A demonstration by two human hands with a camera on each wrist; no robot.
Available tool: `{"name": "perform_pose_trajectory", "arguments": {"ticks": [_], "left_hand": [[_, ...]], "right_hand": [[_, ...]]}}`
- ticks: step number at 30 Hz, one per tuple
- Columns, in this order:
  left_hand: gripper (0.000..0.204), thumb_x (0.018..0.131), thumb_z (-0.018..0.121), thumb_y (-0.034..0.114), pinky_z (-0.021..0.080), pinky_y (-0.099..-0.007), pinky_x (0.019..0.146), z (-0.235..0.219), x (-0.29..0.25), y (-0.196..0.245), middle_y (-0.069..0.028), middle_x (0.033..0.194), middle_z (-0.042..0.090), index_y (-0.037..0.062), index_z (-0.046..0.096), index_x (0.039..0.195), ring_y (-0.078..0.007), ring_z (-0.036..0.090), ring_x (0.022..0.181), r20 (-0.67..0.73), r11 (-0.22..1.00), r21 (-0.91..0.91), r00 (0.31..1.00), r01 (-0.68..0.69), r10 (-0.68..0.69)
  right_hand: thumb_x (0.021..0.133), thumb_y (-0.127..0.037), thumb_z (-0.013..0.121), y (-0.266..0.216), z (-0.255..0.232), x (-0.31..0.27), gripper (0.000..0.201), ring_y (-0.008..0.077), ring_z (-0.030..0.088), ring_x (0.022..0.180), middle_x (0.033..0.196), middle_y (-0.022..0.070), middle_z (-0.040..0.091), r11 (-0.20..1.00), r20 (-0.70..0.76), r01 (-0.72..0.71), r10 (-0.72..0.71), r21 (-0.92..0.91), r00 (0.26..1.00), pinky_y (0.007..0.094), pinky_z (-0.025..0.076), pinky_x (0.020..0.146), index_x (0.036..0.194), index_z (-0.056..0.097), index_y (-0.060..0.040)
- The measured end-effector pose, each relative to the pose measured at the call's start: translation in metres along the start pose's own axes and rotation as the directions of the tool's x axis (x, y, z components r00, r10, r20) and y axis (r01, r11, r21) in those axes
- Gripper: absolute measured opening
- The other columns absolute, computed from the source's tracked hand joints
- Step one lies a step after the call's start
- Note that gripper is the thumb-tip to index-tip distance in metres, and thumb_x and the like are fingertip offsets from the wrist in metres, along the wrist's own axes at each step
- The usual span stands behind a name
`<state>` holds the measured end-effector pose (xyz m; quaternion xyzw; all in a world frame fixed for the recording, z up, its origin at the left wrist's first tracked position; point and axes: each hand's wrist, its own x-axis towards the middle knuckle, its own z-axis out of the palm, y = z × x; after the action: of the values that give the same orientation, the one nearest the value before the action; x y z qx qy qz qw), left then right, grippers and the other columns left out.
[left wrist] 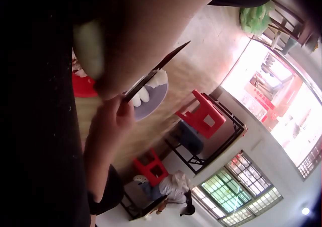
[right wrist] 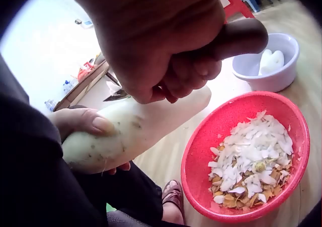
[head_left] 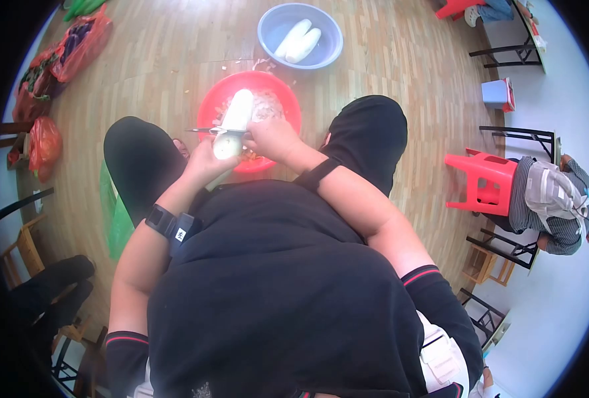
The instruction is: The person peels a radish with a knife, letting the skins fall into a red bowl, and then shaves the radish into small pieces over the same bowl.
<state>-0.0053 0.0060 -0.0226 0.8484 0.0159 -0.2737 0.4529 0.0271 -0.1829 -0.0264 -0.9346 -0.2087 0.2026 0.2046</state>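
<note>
A large white radish tilts over a red basin between the knees. My left hand grips its near end, thumb along the side in the right wrist view, where greenish skin with dark spots shows. My right hand grips a knife, fingers curled round the handle, which they mostly hide. The blade lies across the radish in the head view, its tip pointing left. White shavings lie in the basin over orange-brown peelings. Beside the blade, a white piece shows in the left wrist view.
Beyond the red basin stands a blue-grey basin with two white radishes. Red plastic bags lie at the left on the wood floor. A red stool with a seated person is at the right. Peel scraps dot the floor.
</note>
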Motion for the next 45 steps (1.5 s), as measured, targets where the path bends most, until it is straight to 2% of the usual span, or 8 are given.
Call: {"name": "perform_pose_trajectory", "arguments": {"ticks": [13, 15, 18, 22, 25, 28, 30, 45], "left_hand": [[0.063, 0.06, 0.074, 0.034, 0.047, -0.034, 0.078, -0.003, 0.001, 0.004, -0.0177, 0.091, 0.063, -0.0069, 0.053, 0.104, -0.0255, 0.062, 0.084, 0.051, 0.995, 0.104, 0.999, 0.0, -0.006], [0.064, 0.06, 0.075, 0.031, 0.047, -0.0342, 0.079, 0.002, 0.0, -0.002, -0.0185, 0.094, 0.062, -0.0071, 0.052, 0.106, -0.0252, 0.062, 0.086, -0.091, 0.99, 0.139, 0.995, -0.033, 0.046], [0.065, 0.06, 0.075, 0.03, 0.047, -0.0343, 0.079, -0.001, 0.001, 0.003, -0.0192, 0.096, 0.062, -0.0072, 0.051, 0.107, -0.0252, 0.062, 0.087, 0.0, 0.997, 0.066, 0.999, -0.044, 0.044], [0.063, 0.06, 0.075, 0.03, 0.047, -0.0337, 0.079, -0.002, 0.0, 0.007, -0.019, 0.095, 0.062, -0.0072, 0.053, 0.105, -0.0249, 0.062, 0.086, -0.076, 0.99, 0.134, 0.996, -0.036, 0.047], [0.061, 0.06, 0.075, 0.031, 0.047, -0.0331, 0.078, -0.009, -0.003, 0.018, -0.0186, 0.092, 0.062, -0.0073, 0.054, 0.102, -0.0247, 0.062, 0.085, 0.05, 0.998, 0.063, 0.999, -0.005, 0.001], [0.06, 0.06, 0.075, 0.032, 0.048, -0.0328, 0.078, -0.007, -0.003, 0.014, -0.0182, 0.091, 0.063, -0.0077, 0.056, 0.1, -0.0248, 0.062, 0.085, 0.043, 0.996, 0.093, 0.999, 0.008, -0.012], [0.061, 0.06, 0.075, 0.032, 0.048, -0.0331, 0.078, -0.004, -0.006, 0.013, -0.0184, 0.091, 0.063, -0.0082, 0.055, 0.101, -0.025, 0.062, 0.085, -0.055, 0.999, 0.052, 0.998, -0.003, 0.006], [0.072, 0.06, 0.077, 0.032, 0.048, -0.0318, 0.08, -0.001, 0.002, 0.002, -0.0199, 0.1, 0.06, -0.0088, 0.049, 0.111, -0.0249, 0.061, 0.092, -0.054, 0.997, 0.079, 0.998, -0.013, 0.017]], "right_hand": [[0.08, -0.034, 0.056, -0.001, 0.0, -0.002, 0.029, 0.0311, 0.065, 0.071, 0.074, 0.0164, 0.065, 0.997, -0.001, 0.064, -0.064, -0.036, 0.998, 0.0413, 0.051, 0.067, 0.082, 0.065, -0.0062], [0.08, -0.034, 0.056, 0.006, 0.003, 0.002, 0.03, 0.0311, 0.065, 0.071, 0.073, 0.0165, 0.065, 0.999, -0.033, 0.01, -0.011, -0.042, 0.999, 0.041, 0.051, 0.066, 0.081, 0.064, -0.0058], [0.08, -0.035, 0.056, 0.009, 0.002, 0.001, 0.03, 0.0311, 0.065, 0.071, 0.074, 0.0164, 0.065, 0.997, -0.045, -0.02, 0.017, -0.069, 0.999, 0.0411, 0.051, 0.066, 0.081, 0.064, -0.0064], [0.08, -0.036, 0.056, 0.0, -0.001, -0.003, 0.03, 0.0312, 0.065, 0.071, 0.074, 0.0162, 0.065, 1.0, -0.003, 0.014, -0.014, 0.004, 1.0, 0.0415, 0.051, 0.066, 0.082, 0.065, -0.0071], [0.08, -0.037, 0.056, -0.003, 0.001, -0.003, 0.03, 0.0312, 0.065, 0.072, 0.075, 0.0161, 0.065, 0.998, 0.014, 0.064, -0.064, 0.017, 0.998, 0.0418, 0.051, 0.067, 0.082, 0.065, -0.0076], [0.08, -0.036, 0.056, -0.002, 0.002, -0.002, 0.03, 0.0309, 0.065, 0.071, 0.074, 0.0158, 0.065, 0.998, 0.008, 0.06, -0.06, -0.026, 0.998, 0.0415, 0.051, 0.067, 0.081, 0.065, -0.0072], [0.08, -0.035, 0.057, 0.002, 0.003, 0.0, 0.028, 0.0297, 0.065, 0.069, 0.073, 0.0153, 0.065, 0.996, -0.051, 0.062, -0.065, -0.059, 0.997, 0.0406, 0.052, 0.065, 0.081, 0.064, -0.0078], [0.079, -0.03, 0.059, 0.011, 0.0, 0.004, 0.022, 0.0273, 0.065, 0.068, 0.073, 0.0112, 0.065, 0.973, -0.089, 0.017, -0.038, -0.23, 0.995, 0.04, 0.05, 0.06, 0.086, 0.06, -0.0089]]}}
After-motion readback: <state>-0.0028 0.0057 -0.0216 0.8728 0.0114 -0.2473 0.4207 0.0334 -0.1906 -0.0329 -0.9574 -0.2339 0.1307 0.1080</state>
